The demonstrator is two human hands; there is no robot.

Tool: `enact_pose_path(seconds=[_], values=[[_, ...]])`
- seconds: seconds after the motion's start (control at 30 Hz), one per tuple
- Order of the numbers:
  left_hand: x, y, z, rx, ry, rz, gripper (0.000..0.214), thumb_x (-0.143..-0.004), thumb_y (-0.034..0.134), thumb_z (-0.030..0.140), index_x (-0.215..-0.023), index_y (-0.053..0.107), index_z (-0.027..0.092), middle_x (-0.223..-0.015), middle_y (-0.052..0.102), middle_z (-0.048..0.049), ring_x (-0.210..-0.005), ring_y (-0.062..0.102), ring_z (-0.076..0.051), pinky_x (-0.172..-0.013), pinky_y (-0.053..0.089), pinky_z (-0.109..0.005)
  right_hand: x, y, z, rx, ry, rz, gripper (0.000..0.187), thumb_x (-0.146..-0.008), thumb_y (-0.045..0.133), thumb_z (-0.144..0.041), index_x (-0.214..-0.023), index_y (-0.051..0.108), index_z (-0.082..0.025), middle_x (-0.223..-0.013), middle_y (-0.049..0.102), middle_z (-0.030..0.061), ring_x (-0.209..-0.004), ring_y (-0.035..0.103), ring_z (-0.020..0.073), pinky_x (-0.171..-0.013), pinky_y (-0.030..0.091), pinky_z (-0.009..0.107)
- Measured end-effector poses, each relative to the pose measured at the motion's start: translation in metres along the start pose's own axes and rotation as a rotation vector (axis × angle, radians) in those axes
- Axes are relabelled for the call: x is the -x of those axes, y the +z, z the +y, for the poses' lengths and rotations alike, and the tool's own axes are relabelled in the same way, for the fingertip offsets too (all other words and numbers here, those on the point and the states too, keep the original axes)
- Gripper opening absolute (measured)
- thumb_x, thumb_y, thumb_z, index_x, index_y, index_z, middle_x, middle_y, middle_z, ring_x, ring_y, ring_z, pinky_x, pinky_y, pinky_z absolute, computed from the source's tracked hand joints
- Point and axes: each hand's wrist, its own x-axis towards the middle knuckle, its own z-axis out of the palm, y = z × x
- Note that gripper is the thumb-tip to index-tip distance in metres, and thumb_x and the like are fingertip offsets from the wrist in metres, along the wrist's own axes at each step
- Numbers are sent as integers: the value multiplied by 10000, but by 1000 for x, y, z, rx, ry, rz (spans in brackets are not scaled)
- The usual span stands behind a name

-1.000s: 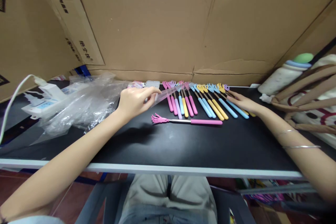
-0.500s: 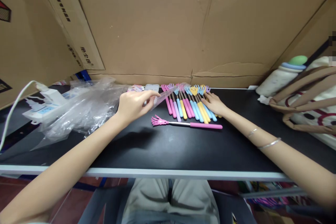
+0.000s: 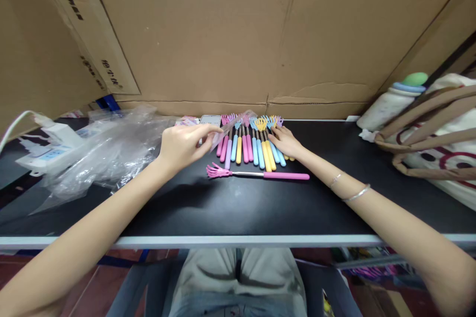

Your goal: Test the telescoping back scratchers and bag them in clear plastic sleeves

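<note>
My left hand (image 3: 184, 146) pinches a clear plastic sleeve (image 3: 226, 130) between thumb and fingers; it slants up over the left end of a row of back scratchers (image 3: 246, 149). These have pink, purple, blue and yellow handles pointing towards me and claw heads at the back. At the row's right end, my right hand (image 3: 287, 142) lies on the scratchers with its fingers stretched out, partly covering several of them. In front of the row, one pink back scratcher (image 3: 286, 175) lies crosswise, its claw to the left and its metal rod showing.
Crumpled clear plastic bags (image 3: 107, 151) lie at left beside a white power strip (image 3: 52, 151). A phone-like flat object (image 3: 210, 119) sits behind my left hand. To the right are a white bottle (image 3: 388, 106) and a cloth bag (image 3: 439, 151). Cardboard (image 3: 208, 34) walls the back.
The view has shifted slightly, so the table's things appear a little further left. Both hands keep nearly the same places, the left still pinching the plastic sleeve.
</note>
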Motion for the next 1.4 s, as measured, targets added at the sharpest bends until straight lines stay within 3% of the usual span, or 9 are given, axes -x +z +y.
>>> enact_pose_path(seconds=[0.2, 0.3, 0.4, 0.5, 0.63, 0.77, 1.07, 1.3, 1.4], values=[[0, 1, 0, -21, 21, 12, 221, -815, 549, 160, -875, 724, 281, -601, 688, 84, -496, 614, -78, -456, 330, -219, 9, -20, -7, -119, -53, 141, 490, -916, 341, -382, -1263, 586, -138, -1337, 556, 148, -1306, 419, 315, -1080, 309, 513], [0, 0, -1, -45, 41, 19, 222, -813, 550, 159, -862, 726, 283, -601, 688, 78, -486, 604, -87, -454, 326, -225, 24, -46, -20, -184, -136, 185, 415, -906, 369, -364, -1148, 633, -152, -1162, 660, 118, -1135, 555, 258, -1003, 393, 435], [0, 0, -2, -71, 63, 37, 215, -808, 561, 161, -851, 727, 290, -598, 687, 76, -486, 599, -94, -453, 324, -229, 43, -73, -37, -318, -256, 83, 361, -918, 393, -402, -998, 648, -159, -852, 702, 62, -807, 637, 174, -788, 470, 311], [0, 0, -3, -79, 77, 57, 206, -807, 577, 166, -863, 725, 298, -603, 687, 78, -504, 607, -94, -453, 321, -230, 61, -87, -54, -345, -387, -129, 344, -914, 439, -432, -943, 652, -162, -745, 676, 32, -645, 601, 127, -632, 420, 241], [-1, -1, -3, -84, 101, 55, 169, -830, 579, 203, -848, 724, 288, -582, 675, 71, -507, 607, -92, -460, 321, -235, 77, -84, -75, -70, -468, -305, 214, -870, 542, -378, -919, 680, -222, -726, 664, -11, -629, 575, 106, -583, 338, 214], [-1, -1, -3, -80, 119, 52, 160, -842, 579, 217, -836, 723, 286, -572, 666, 69, -505, 604, -90, -464, 324, -234, 86, -74, -88, 110, -501, -282, 159, -823, 631, -360, -907, 667, -230, -733, 647, -11, -649, 558, 111, -560, 272, 217], [0, -1, -5, -72, 107, 49, 129, -865, 590, 263, -855, 718, 279, -560, 654, 69, -505, 598, -85, -473, 324, -229, 92, -68, -95, 65, -560, -311, 101, -831, 588, -281, -789, 593, -190, -856, 656, 7, -758, 562, 123, -621, 313, 227], [-2, -3, -5, -82, -15, 20, 129, -854, 582, 281, -833, 709, 277, -525, 625, 69, -497, 583, -99, -472, 319, -229, 82, -91, -77, -422, -518, -473, 204, -940, 458, -376, -905, 491, -178, -770, 625, 17, -689, 581, 113, -641, 424, 235], [-4, -4, -6, -84, -45, 50, 136, -841, 568, 235, -836, 701, 265, -559, 639, 59, -529, 594, -100, -474, 311, -231, 76, -95, -69, -749, -489, -367, 248, -955, 451, -429, -937, 443, -182, -688, 548, -25, -591, 548, 82, -562, 424, 211]])
